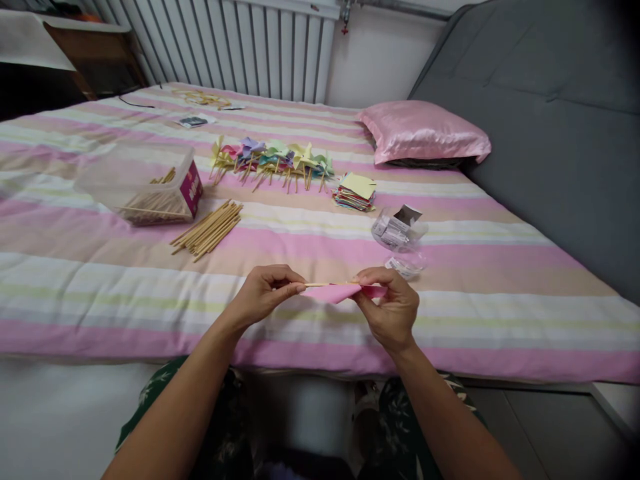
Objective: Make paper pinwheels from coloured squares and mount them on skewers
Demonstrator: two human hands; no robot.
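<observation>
Holds the wooden stick [319, 285] in the left hand [265, 293] and the pink paper pinwheel [336, 293] in the right hand [394, 308], around five o'clock from view centre. Keep the stick steady, pinching lightly to avoid creases.

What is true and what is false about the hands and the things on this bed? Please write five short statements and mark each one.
1. The left hand pinches a thin stick. True.
2. The right hand rests flat on the bed. False: it pinches pink paper above the bed.
3. The stack of square papers has a yellow sheet on top. True.
4. All other loose sticks are inside the clear box. False: a pile of sticks lies on the bed beside it.
5. The pink pillow is left of the pinwheels in the picture. False: it is to their right.
</observation>
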